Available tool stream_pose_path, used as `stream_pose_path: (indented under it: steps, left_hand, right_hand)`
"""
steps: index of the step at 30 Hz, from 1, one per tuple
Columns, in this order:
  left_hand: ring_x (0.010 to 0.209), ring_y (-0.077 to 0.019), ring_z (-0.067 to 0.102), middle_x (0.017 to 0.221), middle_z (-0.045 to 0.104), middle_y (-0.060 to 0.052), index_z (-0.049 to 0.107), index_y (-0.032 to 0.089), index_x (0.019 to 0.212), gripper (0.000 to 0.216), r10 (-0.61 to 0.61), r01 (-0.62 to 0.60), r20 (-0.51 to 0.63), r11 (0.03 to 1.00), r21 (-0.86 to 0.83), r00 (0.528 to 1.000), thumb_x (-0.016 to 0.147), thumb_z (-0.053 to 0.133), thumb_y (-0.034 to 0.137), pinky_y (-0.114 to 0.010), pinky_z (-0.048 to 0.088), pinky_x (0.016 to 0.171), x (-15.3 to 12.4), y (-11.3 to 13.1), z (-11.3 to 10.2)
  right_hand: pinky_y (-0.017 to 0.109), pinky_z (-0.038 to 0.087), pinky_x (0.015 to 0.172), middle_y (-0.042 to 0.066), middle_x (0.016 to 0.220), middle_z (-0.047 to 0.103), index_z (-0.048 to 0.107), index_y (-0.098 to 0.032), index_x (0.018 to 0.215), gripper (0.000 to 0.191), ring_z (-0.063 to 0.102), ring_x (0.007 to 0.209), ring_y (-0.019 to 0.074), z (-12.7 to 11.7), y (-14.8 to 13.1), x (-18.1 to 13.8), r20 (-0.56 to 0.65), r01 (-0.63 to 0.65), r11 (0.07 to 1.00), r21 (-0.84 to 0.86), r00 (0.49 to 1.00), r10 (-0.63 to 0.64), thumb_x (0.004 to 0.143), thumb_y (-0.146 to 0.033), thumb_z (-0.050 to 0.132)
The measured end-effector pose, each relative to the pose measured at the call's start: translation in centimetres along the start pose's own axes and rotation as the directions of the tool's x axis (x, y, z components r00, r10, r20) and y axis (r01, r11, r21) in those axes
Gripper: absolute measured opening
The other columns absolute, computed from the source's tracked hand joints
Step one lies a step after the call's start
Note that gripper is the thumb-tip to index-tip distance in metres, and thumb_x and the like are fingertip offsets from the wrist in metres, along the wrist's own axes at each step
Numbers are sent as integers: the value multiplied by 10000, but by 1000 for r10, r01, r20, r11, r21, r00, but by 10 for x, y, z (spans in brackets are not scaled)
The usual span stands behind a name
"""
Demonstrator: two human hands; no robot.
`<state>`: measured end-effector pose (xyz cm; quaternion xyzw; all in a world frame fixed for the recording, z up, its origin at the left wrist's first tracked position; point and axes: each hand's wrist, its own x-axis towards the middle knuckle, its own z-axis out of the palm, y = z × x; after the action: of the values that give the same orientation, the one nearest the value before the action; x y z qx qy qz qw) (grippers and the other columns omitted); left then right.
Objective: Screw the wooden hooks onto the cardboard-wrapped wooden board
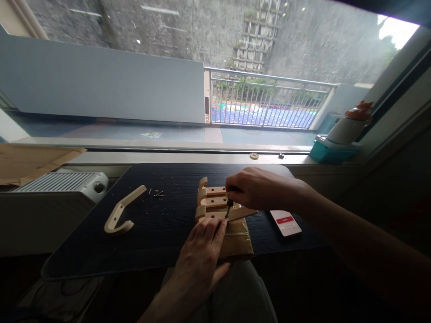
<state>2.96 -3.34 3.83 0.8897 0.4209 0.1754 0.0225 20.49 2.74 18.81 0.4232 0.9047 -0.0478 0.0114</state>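
A stack of pale wooden hooks rests on a wooden board at the near edge of the dark table. My right hand is closed round a short dark screwdriver, whose tip stands on the nearest hook. My left hand lies flat on the board, fingers stretched toward the screwdriver's tip. One loose wooden hook lies to the left, with a few small screws beside it.
A phone with a red-and-white screen lies right of the board. A white radiator stands at the left under cardboard. On the windowsill stand a teal box and a white figure. My lap is below the table edge.
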Motion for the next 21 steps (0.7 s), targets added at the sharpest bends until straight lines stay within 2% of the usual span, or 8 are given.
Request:
stream_pose_path:
  steps: [7,11,15,21]
  left_hand:
    - [1236,-294,357,1299,448,-115,355,142,1342,747,-1,1,11,1000,13,1000,670,667,227,-451,333,1053,0,0,-1]
    - [1228,-294,369,1293,458,-118,362,140,1338,745,-4,4,19,1000,13,1000,666,672,229,-454,339,1049,1,1,-2]
    - [1225,-293,376,1287,463,-122,353,134,1340,749,1,-1,6,1000,13,1000,665,669,217,-459,346,1044,1,1,-2]
    - [1214,-292,398,1278,476,-101,357,178,1333,735,-5,5,1,1000,-15,1000,664,659,216,-461,358,1033,2,1,-2]
  right_hand:
    - [244,249,506,34,744,650,658,-197,888,257,492,591,126,-10,-5,-2,48,-45,996,-76,998,49,844,-313,433]
    - [232,258,511,24,802,658,661,-200,905,226,492,634,116,-15,-7,-1,74,7,1000,-30,997,-5,807,-224,458]
    - [228,274,527,25,767,644,655,-168,839,213,463,616,104,-12,-6,3,68,36,999,3,997,-36,811,-188,445]
    - [229,283,530,28,726,623,633,-152,841,236,441,584,101,-2,3,8,33,-6,999,37,999,5,851,-259,423]
